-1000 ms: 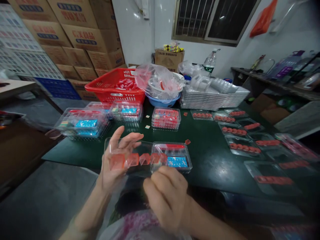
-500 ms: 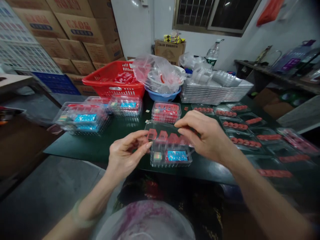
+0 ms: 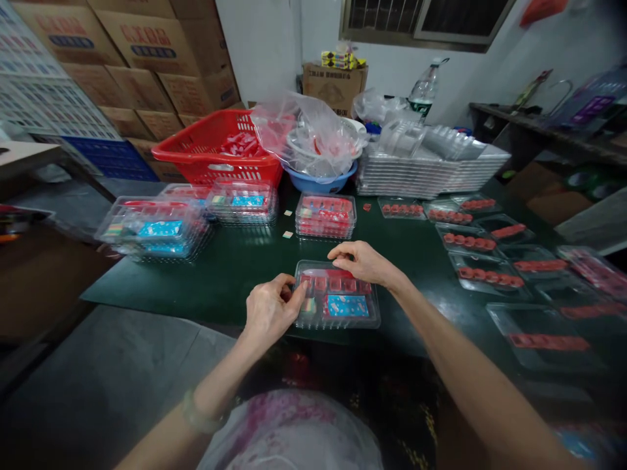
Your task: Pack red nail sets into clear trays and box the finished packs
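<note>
Lid [image 3: 333, 279]: now folded down on the clear plastic clamshell box [image 3: 343, 318].
Left hand [image 3: 267, 313]: pinches the left rim.
Right hand [image 3: 363, 262]: fingertips press, not gripping.
Handling: likely light, springy; hold by the rims.

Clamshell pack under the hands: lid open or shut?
Shut: clear lid lies flat over red pieces and blue card; left hand grips its edge, right hand presses on top. Latched: cannot tell.

Cartons [image 3: 147, 32]: you've got red and blue print there, too blurred to read.
Blue card [image 3: 347, 305] in the clear pack [image 3: 337, 323]: printed, nothing you can make out.
Bottle [image 3: 425, 85] label: unreadable.
</note>
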Tool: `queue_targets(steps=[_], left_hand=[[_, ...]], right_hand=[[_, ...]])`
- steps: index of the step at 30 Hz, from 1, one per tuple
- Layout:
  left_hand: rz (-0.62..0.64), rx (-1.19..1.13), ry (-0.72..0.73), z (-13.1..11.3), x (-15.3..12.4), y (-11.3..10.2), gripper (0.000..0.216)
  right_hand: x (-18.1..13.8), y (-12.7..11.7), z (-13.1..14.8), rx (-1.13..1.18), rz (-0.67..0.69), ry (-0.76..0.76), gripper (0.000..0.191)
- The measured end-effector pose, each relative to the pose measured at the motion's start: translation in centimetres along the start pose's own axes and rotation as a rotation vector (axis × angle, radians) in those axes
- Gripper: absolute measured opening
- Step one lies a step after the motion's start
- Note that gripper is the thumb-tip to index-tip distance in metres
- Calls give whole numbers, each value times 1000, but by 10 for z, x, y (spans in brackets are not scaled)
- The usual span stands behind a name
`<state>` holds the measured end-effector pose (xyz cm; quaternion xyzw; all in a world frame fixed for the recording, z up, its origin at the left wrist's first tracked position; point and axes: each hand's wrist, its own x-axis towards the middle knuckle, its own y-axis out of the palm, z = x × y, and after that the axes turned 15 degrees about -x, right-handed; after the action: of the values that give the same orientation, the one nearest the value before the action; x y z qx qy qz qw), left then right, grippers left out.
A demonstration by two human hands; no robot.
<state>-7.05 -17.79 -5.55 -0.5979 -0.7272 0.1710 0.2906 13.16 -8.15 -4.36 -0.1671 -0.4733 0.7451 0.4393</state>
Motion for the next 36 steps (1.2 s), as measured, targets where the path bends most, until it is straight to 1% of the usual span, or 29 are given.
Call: queue_targets(steps=[4, 6, 8, 10, 11, 12, 14, 15, 16, 17, 19, 21, 24, 26, 29, 32, 36], left_hand=[[0, 20, -33, 3, 3, 4, 32], [-13, 72, 8, 5, 4, 6, 34], [-50, 142, 118, 5, 5, 7, 35], [-42, 207, 287, 1, 7, 7, 41], [8, 238, 373, -2, 9, 6, 49], [91, 269, 445, -5, 11, 6, 62], [322, 325, 530, -11, 15, 8, 93], [424, 353, 540, -12, 17, 10, 104], [502, 380, 533, -13, 19, 12, 110], [552, 403, 518, -13, 21, 14, 110], [587, 430, 485, -12, 24, 16, 105], [598, 424, 467, -11, 29, 16, 102], [646, 358, 466, -13, 41, 9, 100], [689, 306, 458, -14, 48, 5, 96], [708, 244, 437, -13, 57, 3, 92], [700, 203, 420, -11, 60, 2, 91], [678, 145, 401, -13, 63, -9, 88]], right_hand=[[-1, 13, -7, -44, -56, 14, 19], [0, 17, -9, -78, -90, 15, 18], [0, 19, -10, -128, -132, 9, 17], [0, 21, -9, -200, -168, -10, 17], [-1, 22, -8, -238, -182, -23, 17], [-2, 25, -7, -275, -192, -35, 16], [-4, 32, -5, -329, -212, -40, 19], [-5, 36, -5, -337, -234, -30, 21], [-6, 39, -6, -324, -269, -11, 23], [-6, 42, -7, -289, -319, 18, 25], [-6, 45, -13, -165, -452, 103, 26], [-8, 41, -22, -26, -585, 209, 25], [-23, 29, -34, 124, -714, 354, 26], [-42, 22, -38, 196, -743, 423, 27], [-77, 22, -38, 247, -706, 501, 28], [-105, 32, -36, 260, -651, 568, 28], [-119, 46, -34, 270, -662, 590, 28]])
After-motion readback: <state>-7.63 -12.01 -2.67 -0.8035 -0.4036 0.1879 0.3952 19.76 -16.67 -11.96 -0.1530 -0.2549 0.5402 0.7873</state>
